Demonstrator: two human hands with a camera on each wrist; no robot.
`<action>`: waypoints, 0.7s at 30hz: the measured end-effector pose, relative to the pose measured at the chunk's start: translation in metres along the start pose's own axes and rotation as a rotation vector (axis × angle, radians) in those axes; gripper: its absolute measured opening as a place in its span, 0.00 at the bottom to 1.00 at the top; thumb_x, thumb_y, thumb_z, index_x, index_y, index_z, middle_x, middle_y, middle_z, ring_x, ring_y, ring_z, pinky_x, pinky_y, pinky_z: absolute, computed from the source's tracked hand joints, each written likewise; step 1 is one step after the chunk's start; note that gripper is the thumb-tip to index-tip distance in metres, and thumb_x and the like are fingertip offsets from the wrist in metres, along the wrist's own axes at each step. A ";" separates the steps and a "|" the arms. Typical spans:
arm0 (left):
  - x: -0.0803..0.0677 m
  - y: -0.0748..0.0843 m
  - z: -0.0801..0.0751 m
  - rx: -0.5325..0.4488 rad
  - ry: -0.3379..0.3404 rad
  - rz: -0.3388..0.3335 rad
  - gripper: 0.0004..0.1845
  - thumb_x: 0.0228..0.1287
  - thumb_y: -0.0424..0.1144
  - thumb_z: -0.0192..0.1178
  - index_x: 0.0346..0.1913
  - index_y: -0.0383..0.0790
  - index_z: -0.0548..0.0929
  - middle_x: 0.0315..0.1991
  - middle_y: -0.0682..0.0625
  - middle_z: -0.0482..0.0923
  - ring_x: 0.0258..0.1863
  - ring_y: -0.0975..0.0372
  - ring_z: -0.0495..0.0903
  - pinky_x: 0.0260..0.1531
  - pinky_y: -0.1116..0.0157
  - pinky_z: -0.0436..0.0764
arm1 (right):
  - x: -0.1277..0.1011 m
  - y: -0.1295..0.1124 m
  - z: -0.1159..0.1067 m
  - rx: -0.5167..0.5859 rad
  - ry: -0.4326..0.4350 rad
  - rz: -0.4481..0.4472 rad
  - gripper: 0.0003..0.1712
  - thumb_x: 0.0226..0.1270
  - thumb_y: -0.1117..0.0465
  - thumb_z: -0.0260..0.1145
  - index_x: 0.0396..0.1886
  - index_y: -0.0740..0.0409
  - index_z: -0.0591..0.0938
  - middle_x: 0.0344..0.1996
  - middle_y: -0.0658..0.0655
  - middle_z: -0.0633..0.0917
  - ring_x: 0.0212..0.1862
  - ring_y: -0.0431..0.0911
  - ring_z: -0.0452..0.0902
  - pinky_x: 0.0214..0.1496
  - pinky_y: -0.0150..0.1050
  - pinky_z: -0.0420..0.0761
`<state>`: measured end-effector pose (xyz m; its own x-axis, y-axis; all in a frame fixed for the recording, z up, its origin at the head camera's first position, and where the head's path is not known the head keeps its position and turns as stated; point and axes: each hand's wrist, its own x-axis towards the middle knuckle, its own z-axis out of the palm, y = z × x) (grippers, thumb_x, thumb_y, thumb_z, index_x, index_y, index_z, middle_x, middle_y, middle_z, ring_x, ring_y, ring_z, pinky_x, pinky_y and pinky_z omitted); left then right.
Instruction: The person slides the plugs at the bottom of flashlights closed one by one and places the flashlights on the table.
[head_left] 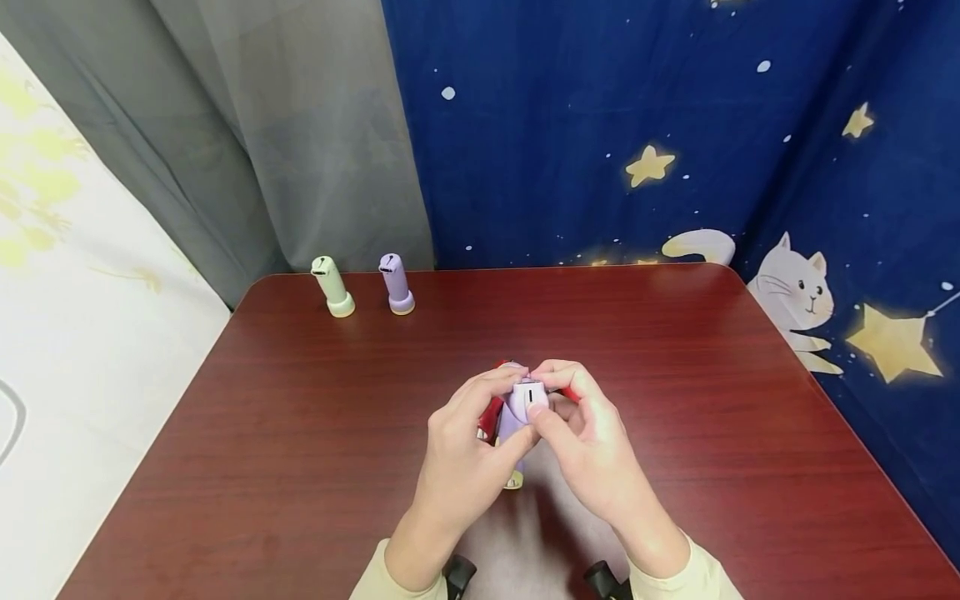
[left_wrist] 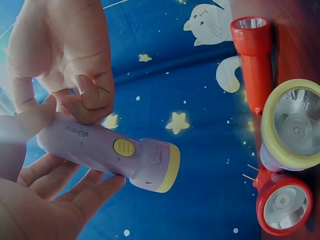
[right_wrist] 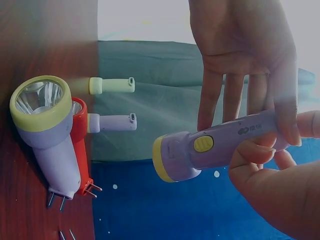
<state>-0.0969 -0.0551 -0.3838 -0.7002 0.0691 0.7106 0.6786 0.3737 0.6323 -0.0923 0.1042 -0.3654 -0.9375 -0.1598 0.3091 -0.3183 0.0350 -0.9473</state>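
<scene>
Both hands hold a small purple flashlight [head_left: 530,398], its tail end with a dark slot facing up in the head view. A yellow rim and a yellow sliding switch [left_wrist: 124,147] show on it in the wrist views. My left hand [head_left: 461,450] has its fingers along the body. My right hand [head_left: 600,454] pinches near the tail with thumb and fingers. On the table behind, a larger purple flashlight [right_wrist: 57,160] with a yellow rim and two plug prongs stands lens up, beside a red flashlight [left_wrist: 252,65]. Another red flashlight [left_wrist: 262,212] stands nearby.
At the back left of the dark red table [head_left: 247,400] stand a light green flashlight [head_left: 332,287] and a small purple flashlight [head_left: 396,285]. A grey curtain [head_left: 300,125] and a blue star-patterned curtain [head_left: 540,167] hang behind the table.
</scene>
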 end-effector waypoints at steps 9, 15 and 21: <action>-0.001 -0.001 0.002 0.000 0.010 -0.014 0.25 0.52 0.27 0.81 0.56 0.36 0.87 0.56 0.44 0.89 0.57 0.54 0.90 0.60 0.71 0.84 | -0.001 0.002 -0.001 0.007 -0.018 0.001 0.14 0.71 0.77 0.59 0.55 0.70 0.76 0.58 0.57 0.75 0.46 0.41 0.86 0.47 0.30 0.87; -0.001 -0.002 0.002 0.010 0.013 -0.018 0.25 0.52 0.27 0.81 0.56 0.37 0.88 0.56 0.46 0.90 0.57 0.54 0.90 0.60 0.71 0.85 | -0.001 0.004 0.000 0.005 -0.020 -0.014 0.14 0.72 0.76 0.59 0.55 0.69 0.76 0.58 0.57 0.75 0.46 0.41 0.86 0.46 0.30 0.87; -0.003 -0.005 0.003 0.016 0.005 -0.014 0.24 0.52 0.28 0.81 0.54 0.36 0.88 0.54 0.46 0.90 0.54 0.55 0.90 0.58 0.70 0.86 | -0.002 0.006 0.002 0.007 -0.014 -0.004 0.14 0.72 0.76 0.60 0.55 0.68 0.76 0.59 0.61 0.76 0.47 0.39 0.86 0.47 0.30 0.87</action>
<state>-0.0992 -0.0542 -0.3906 -0.7086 0.0586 0.7031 0.6647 0.3897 0.6374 -0.0922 0.1032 -0.3721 -0.9344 -0.1732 0.3113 -0.3206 0.0274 -0.9468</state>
